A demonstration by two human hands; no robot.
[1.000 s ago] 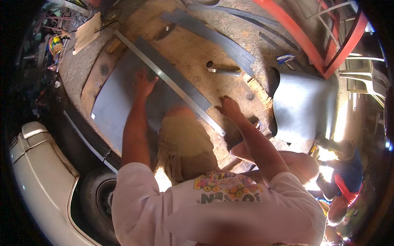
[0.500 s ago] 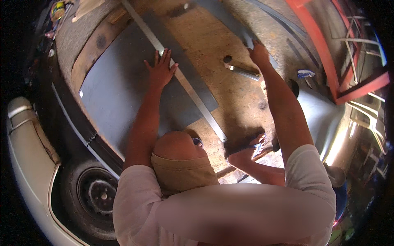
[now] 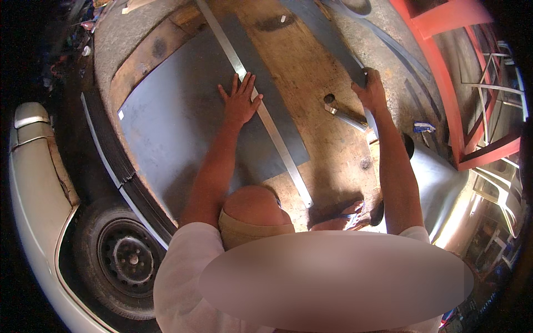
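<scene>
Fingers spread, my left hand (image 3: 242, 104) presses flat on a long metal straightedge (image 3: 272, 130) and the sheet beneath it. That dark grey sheet (image 3: 172, 116) lies on a worn wooden board (image 3: 333, 147), and the straightedge crosses it at a slant. My right hand (image 3: 370, 91) is closed on the edge of a long grey sheet strip (image 3: 325, 36), thumb on the left side; some fingertips are hidden. Beside that hand, on the board, lies a tool with a shiny metal shaft (image 3: 350, 120) and a dark round end.
A red metal frame (image 3: 444, 83) stands at the right, near a curved grey sheet (image 3: 430, 177) and a small blue-and-white packet (image 3: 423, 127). At the left are a spare wheel (image 3: 130, 258) and a pale vehicle panel (image 3: 41, 194). My knee (image 3: 250, 208) is close to the straightedge's near end.
The whole view has shifted, so things sit lower and further right. My left hand keeps its place on the straightedge. My right hand stays at the strip, its wrist turned slightly.
</scene>
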